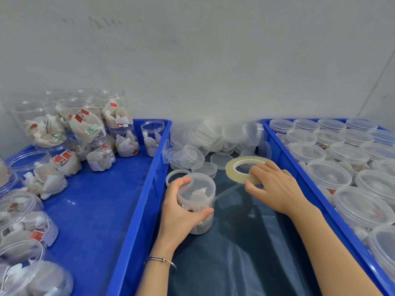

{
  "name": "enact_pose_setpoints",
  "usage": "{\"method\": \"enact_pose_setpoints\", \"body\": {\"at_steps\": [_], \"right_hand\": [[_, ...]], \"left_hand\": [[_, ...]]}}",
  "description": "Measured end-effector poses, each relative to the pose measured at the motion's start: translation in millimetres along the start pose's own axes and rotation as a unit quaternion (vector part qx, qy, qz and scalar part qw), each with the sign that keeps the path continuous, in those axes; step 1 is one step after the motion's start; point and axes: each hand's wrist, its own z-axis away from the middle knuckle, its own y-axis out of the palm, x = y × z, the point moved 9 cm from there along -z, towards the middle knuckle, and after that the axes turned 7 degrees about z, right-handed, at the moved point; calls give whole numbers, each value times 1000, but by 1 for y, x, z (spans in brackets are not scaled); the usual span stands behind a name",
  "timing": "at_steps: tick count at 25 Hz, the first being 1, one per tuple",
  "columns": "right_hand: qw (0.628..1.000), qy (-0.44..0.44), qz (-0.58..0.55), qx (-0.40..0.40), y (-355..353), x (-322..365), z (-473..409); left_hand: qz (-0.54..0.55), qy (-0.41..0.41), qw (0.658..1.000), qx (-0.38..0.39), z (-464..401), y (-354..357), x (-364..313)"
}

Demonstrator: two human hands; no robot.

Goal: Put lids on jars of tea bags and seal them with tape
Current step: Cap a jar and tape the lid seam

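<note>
A clear jar of tea bags (197, 201) with a lid on it stands on the dark surface between two blue trays. My left hand (181, 214) grips the jar, thumb across its front and fingers over the lid's rim. My right hand (275, 189) holds a flat roll of clear tape (243, 168) just right of the jar. A strip of tape (228, 191) runs from the roll down to the jar's side, just under the lid.
The left blue tray (102, 199) holds open jars of tea bags (89, 129). The right blue tray (299, 167) is packed with lidded jars (329, 174). Loose clear lids (213, 137) pile up behind the jar, and a small tape ring (171, 174) lies beside it.
</note>
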Motion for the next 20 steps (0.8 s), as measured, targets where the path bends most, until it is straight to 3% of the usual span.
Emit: {"method": "enact_pose_setpoints", "body": {"at_steps": [5,11,14,17,20], "right_hand": [[998,-48,-24,33,14,26,-25],[977,-85,-167,99,33,56,-22],[972,-67,-195,113,35,49,-16],[975,-52,-174,126,34,42,-12],[986,-54,-112,109,27,40,-11]], "left_hand": [[38,-18,996,81,7,11,2],[29,-64,978,194,1,17,-2],[-94,-112,966,213,-5,15,-7],[-227,-109,954,160,-10,16,-25],[-424,-104,886,159,-9,46,-37]]}}
